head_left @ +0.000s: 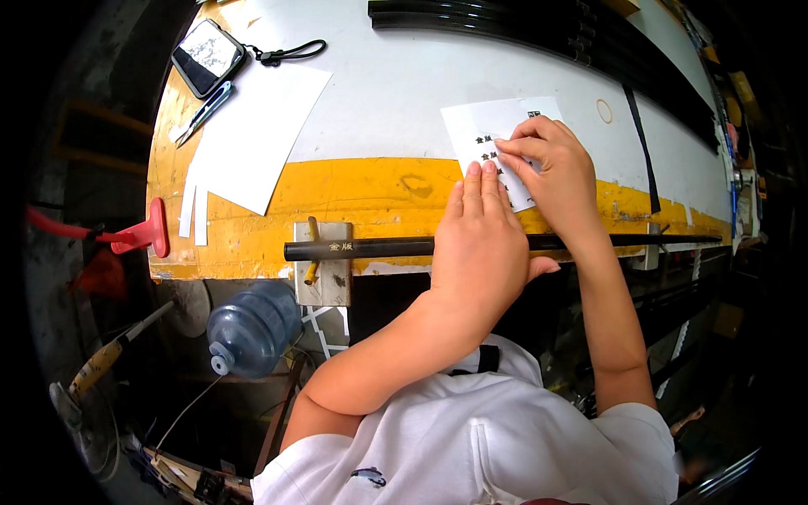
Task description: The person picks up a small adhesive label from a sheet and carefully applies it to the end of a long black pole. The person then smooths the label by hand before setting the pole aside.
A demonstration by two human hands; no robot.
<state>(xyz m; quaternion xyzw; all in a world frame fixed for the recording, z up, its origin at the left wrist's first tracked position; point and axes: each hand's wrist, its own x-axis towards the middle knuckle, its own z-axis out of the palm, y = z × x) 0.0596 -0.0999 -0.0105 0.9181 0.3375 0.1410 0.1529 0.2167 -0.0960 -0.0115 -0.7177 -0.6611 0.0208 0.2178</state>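
Observation:
A white sheet of stickers [465, 124] printed with small black characters lies on the table. My left hand [481, 231] is palm down with fingers stretched out, its fingertips resting on the lower part of the sheet. My right hand [555, 168] is closed in a pinch at the sheet, beside one of the printed marks; what its fingertips hold is too small to tell. Below the sheet, a long black rod [391, 247] with gold lettering near its left end runs along the table's front edge. My left hand and wrist pass over the rod and hide its middle.
A metal block [335, 282] with a yellow peg supports the rod's left end. White paper [261, 126], blue-handled snips [208, 111] and a phone [209, 57] lie at left. Black tubes [522, 25] fill the far right. A red-handled tool [151, 229] and a water jug [252, 328] are near the left edge.

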